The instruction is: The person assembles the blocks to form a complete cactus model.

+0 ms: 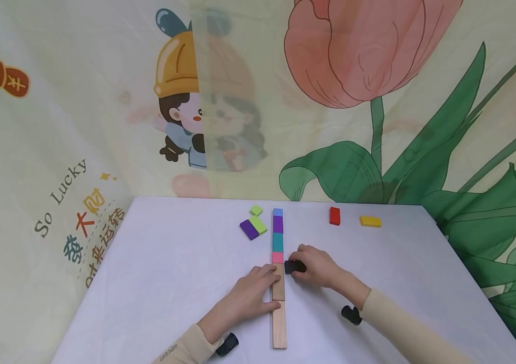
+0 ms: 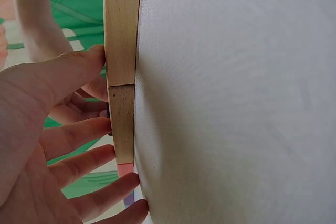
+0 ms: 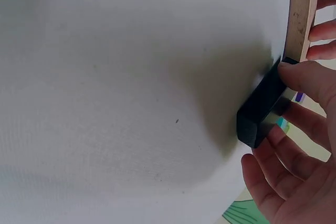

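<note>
A straight row of blocks runs away from me down the middle of the table. Two plain wooden blocks (image 1: 279, 328) form its near end, followed by a pink block (image 1: 277, 258), a teal block (image 1: 277, 242), a purple block (image 1: 278, 224) and a blue block (image 1: 278, 212). My left hand (image 1: 246, 293) touches the left side of the wooden pieces with thumb and fingertips, its fingers spread and fairly straight in the left wrist view. Between thumb and fingers, my right hand (image 1: 318, 266) pinches a black block (image 3: 262, 103), close beside the row's right side near the pink block.
Left of the row's far end lie another purple block (image 1: 249, 230), a light green block (image 1: 258, 224) against it, and a smaller green block (image 1: 256, 210). A red block (image 1: 334, 216) and a yellow block (image 1: 370, 221) lie far right. Behind the white table (image 1: 171, 253) hangs a printed cloth (image 1: 249, 182).
</note>
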A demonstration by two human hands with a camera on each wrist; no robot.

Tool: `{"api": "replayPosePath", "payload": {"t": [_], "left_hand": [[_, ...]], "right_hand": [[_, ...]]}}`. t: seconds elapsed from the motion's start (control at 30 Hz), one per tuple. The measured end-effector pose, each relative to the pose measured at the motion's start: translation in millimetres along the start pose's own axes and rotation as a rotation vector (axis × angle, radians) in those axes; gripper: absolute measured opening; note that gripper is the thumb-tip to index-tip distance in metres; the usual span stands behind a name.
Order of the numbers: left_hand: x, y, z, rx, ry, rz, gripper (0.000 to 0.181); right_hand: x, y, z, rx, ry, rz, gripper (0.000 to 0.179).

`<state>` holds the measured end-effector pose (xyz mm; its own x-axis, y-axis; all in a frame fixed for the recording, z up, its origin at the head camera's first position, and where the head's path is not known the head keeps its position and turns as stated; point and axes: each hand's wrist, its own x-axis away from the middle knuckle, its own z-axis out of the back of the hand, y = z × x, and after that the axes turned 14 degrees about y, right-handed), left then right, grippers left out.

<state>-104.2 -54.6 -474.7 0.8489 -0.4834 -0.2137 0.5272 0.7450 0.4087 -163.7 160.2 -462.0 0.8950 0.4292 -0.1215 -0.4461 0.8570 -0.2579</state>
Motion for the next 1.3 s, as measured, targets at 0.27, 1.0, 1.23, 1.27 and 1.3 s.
{"api": "replayPosePath", "payload": {"t": [0.27, 1.0, 1.23, 1.27, 1.3], "left_hand": [[0.0, -0.4, 0.9, -0.007, 0.005, -0.003, 0.060], [0.3, -1.3, -0.6, 0.004, 0.005, 0.008, 0.060], [0.2, -0.3, 0.0, 0.006, 0.011, 0.000, 0.059], [0.1, 0.0, -0.1, 0.007, 0.011, -0.001, 0.059], [0.3, 0.3, -0.3, 0.008, 0.011, 0.000, 0.059]], "right_hand": [[2.7, -1, -4, -0.009, 0.010, 0.029, 0.033], [-29.6, 90, 22, -0.101, 0.366, -0.466, 0.032], [-42.2, 112, 26, -0.290, 0.455, -0.828, 0.046], [-44.0, 113, 25, -0.302, 0.439, -0.864, 0.048], [-45.4, 113, 25, -0.305, 0.420, -0.890, 0.050]]}}
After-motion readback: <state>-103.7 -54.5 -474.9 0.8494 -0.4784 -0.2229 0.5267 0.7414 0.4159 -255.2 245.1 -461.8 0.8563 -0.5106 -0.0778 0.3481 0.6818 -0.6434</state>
